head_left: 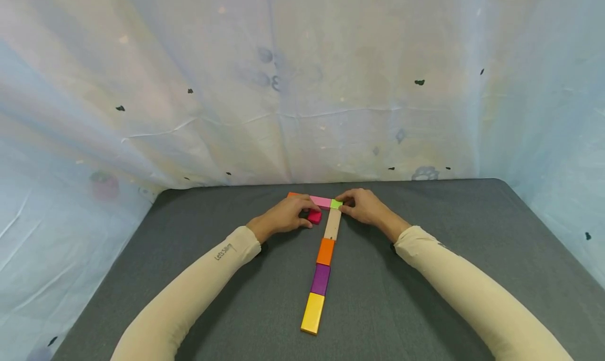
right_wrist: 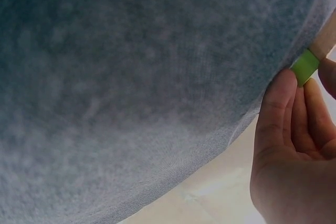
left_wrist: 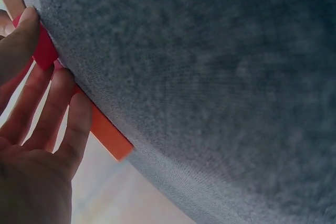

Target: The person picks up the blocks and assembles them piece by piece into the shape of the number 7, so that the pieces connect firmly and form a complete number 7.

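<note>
My left hand (head_left: 285, 214) pinches a short red block (head_left: 314, 217) between thumb and fingers, just left of a natural-wood block (head_left: 333, 224). Behind that hand lie a pink block (head_left: 321, 202) and the end of an orange block (head_left: 294, 194), partly covered by the fingers. In the left wrist view the orange block (left_wrist: 111, 139) sticks out past the fingertips. At the corner where the two rows meet, my right hand (head_left: 365, 207) pinches a small green block (head_left: 336, 204). The right wrist view has the green block (right_wrist: 305, 67) between thumb and fingers, against the wooden one.
From the wooden block a row runs toward me: a second orange block (head_left: 325, 251), a purple block (head_left: 320, 279) and a yellow block (head_left: 313, 313). All lie on a grey cloth-covered table (head_left: 406, 308). A pale patterned curtain (head_left: 302, 88) hangs behind its far edge.
</note>
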The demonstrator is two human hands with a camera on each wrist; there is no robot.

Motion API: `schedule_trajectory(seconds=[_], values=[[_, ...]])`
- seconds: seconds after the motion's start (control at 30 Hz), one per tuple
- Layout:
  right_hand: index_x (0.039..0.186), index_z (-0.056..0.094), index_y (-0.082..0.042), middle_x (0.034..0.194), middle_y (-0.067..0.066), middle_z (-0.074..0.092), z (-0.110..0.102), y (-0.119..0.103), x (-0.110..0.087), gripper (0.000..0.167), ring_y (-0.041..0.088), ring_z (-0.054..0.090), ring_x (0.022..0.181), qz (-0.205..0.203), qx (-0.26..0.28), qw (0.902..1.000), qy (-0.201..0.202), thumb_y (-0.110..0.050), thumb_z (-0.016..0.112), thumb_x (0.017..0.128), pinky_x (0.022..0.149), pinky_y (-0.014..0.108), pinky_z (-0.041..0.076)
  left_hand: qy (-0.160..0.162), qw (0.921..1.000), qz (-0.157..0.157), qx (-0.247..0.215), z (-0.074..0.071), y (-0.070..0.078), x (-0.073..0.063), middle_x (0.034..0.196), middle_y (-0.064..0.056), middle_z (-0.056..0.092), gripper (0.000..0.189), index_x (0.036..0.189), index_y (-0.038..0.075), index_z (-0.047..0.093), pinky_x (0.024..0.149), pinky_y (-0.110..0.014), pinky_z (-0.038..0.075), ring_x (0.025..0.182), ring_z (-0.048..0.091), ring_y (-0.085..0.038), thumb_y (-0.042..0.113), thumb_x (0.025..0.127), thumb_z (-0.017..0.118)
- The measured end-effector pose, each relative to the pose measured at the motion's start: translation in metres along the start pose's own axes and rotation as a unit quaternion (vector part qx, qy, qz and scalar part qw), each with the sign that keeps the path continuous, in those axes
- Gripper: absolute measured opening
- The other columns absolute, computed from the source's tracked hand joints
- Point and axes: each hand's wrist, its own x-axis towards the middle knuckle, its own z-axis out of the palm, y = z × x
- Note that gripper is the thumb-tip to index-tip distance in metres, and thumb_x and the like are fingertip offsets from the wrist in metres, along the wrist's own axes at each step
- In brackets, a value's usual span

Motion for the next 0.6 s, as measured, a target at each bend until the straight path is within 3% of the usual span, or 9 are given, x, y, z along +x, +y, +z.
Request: schedule_trajectory(seconds=[0.33, 0.6], values=[[0.133, 0.065, -0.012, 0.123, 0.010, 0.069, 0.0008, 0.0017, 0.0007, 0.036, 0.021, 0.064, 0.101, -0.004, -0.004, 1.0000, 0.002, -0.022, 0.064, 0.098, 0.084, 0.036, 0.053, -0.009, 0.9995, -0.001, -0.031, -0.0006, -0.0004, -0.0031, 0.116, 0.000, 0.059, 0.050, 0.127, 0.017, 0.067, 0.093, -0.031, 0.052, 0.099, 0.059, -0.014, 0.028, 0.081, 0.082], [0.132, 0.065, -0.011, 0.121, 0.011, 0.069, -0.0005, 0.0009, 0.0018, 0.036, 0.021, 0.064, 0.099, -0.011, -0.013, 0.9999, 0.000, -0.022, 0.064, 0.098, 0.084, 0.037, 0.052, -0.013, 0.9995, 0.013, -0.025, 0.0003, -0.0020, -0.0032, 0.120, -0.001, 0.060, 0.046, 0.128, 0.017, 0.067, 0.093, -0.032, 0.052, 0.099, 0.058, -0.015, 0.025, 0.085, 0.080]])
